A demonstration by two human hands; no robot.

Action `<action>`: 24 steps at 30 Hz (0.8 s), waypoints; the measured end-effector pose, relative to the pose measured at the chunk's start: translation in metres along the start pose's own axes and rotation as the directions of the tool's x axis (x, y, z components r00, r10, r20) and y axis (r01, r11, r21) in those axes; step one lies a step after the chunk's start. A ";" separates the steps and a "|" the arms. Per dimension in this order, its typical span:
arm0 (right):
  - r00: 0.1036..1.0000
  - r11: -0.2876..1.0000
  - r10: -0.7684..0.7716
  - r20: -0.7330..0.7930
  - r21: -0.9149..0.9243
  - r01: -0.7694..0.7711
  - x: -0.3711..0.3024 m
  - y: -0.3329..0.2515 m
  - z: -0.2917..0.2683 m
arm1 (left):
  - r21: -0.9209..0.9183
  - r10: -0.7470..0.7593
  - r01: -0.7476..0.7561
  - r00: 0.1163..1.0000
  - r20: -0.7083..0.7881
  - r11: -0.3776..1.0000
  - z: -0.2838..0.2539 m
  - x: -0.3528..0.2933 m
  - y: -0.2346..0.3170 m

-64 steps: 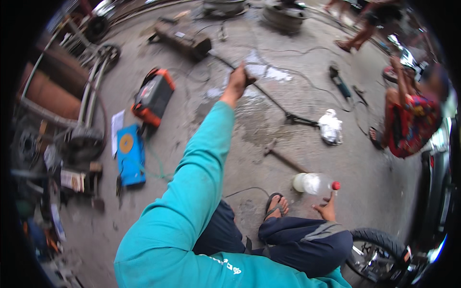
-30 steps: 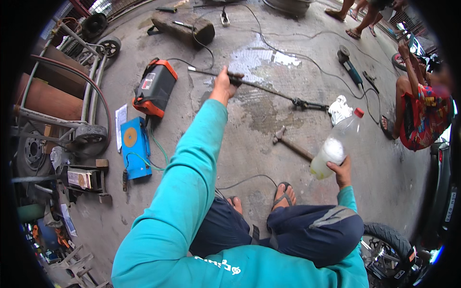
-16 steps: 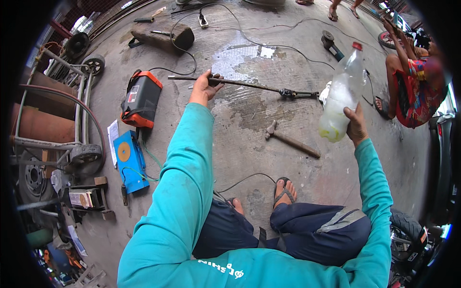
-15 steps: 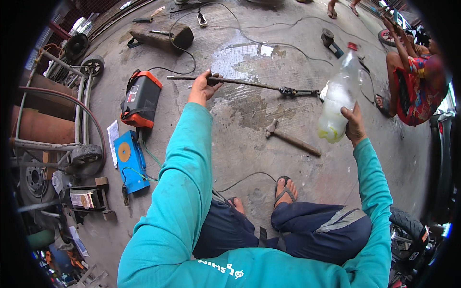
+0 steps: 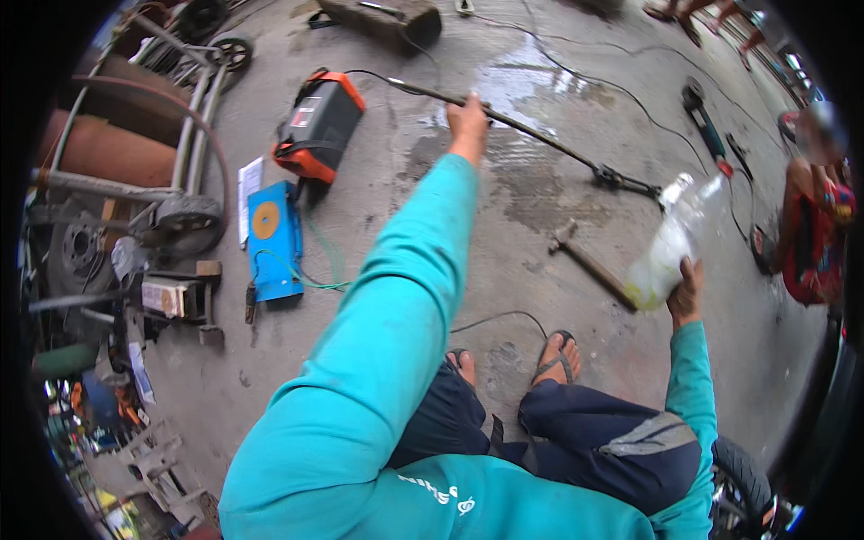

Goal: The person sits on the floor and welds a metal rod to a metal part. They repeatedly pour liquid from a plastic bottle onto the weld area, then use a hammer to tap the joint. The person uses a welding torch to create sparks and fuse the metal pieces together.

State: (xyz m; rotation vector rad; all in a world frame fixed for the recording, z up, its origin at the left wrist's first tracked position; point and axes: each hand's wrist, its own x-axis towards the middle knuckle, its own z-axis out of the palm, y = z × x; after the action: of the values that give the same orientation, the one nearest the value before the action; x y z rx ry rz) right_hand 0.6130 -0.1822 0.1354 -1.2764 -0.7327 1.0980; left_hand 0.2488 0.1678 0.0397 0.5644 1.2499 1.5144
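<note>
My left hand [image 5: 467,124] is closed round a long dark steel rod [image 5: 540,135]. The rod slants down to the right, with a jointed coupling [image 5: 608,176] near its lower right end. That end reaches a whitish piece [image 5: 677,187] beside the bottle; I cannot make out what it is. A large clear plastic bottle [image 5: 666,250] with a red cap is in my right hand [image 5: 687,295], gripped low on its side. It leans to the right and has some yellow-green at its base. Below the rod lies a hammer [image 5: 594,267] on the concrete, its handle end close to the bottle.
An orange-and-black machine [image 5: 321,126] and a blue box [image 5: 273,238] stand at left, near a metal cart [image 5: 184,135]. An angle grinder [image 5: 705,121] and cables [image 5: 630,94] lie on the far floor. A person [image 5: 817,207] sits at far right. A stone block [image 5: 396,22] lies beyond.
My view has shifted, so the floor things at left appear farther right and higher. The rod slopes more steeply, and the bottle tilts further right. Both hands keep their hold.
</note>
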 end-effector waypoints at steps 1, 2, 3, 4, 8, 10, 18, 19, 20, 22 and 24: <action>1.000 1.000 0.006 -0.023 0.010 -0.005 0.003 0.000 0.000 | 0.009 0.066 -0.067 0.994 0.091 0.998 -0.009 0.011 0.000; 0.999 0.998 0.008 -0.033 -0.065 -0.010 0.001 -0.005 -0.014 | 0.136 -0.046 0.030 0.992 0.120 0.990 0.002 0.003 0.001; 1.000 0.994 0.022 0.018 -0.104 -0.020 0.012 -0.004 -0.006 | 0.180 -0.040 0.019 0.993 0.110 0.984 -0.019 0.027 0.006; 0.999 0.980 0.026 0.020 -0.199 -0.021 0.009 -0.009 -0.008 | 0.048 -0.122 0.117 0.985 0.122 0.992 -0.010 0.013 0.007; 0.999 0.848 0.039 -0.015 -0.528 -0.041 0.005 -0.040 0.018 | 0.020 -0.277 0.277 0.952 0.129 0.961 -0.018 0.013 0.013; 0.998 0.752 0.044 -0.039 -0.656 -0.059 0.003 -0.043 0.016 | 0.031 -0.325 0.324 0.940 0.106 0.946 -0.016 0.011 0.010; 0.983 0.355 0.134 -0.124 -0.920 -0.165 0.016 -0.016 -0.002 | 0.025 -0.425 0.425 0.897 0.124 0.905 -0.033 0.026 0.005; 0.985 0.307 0.113 -0.129 -0.939 -0.158 0.018 -0.003 -0.010 | 0.028 -0.438 0.439 0.889 0.133 0.898 -0.031 0.025 0.003; 0.987 0.258 0.091 -0.132 -0.954 -0.152 0.019 0.007 -0.019 | 0.036 -0.452 0.451 0.882 0.134 0.892 -0.029 0.024 0.001; 0.968 0.278 0.217 -0.123 -0.943 -0.182 0.026 -0.002 0.002 | 0.048 -0.463 0.461 0.876 0.136 0.886 -0.039 0.029 0.007; 0.958 0.287 0.263 -0.111 -0.939 -0.187 0.030 -0.001 0.007 | 0.054 -0.482 0.479 0.866 0.135 0.876 -0.042 0.029 0.008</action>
State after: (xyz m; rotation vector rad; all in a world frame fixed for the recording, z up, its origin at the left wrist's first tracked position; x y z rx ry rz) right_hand 0.6174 -0.1522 0.1333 -2.4512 -1.4040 0.8927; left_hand 0.2003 0.1778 0.0249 0.3310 1.1834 1.0228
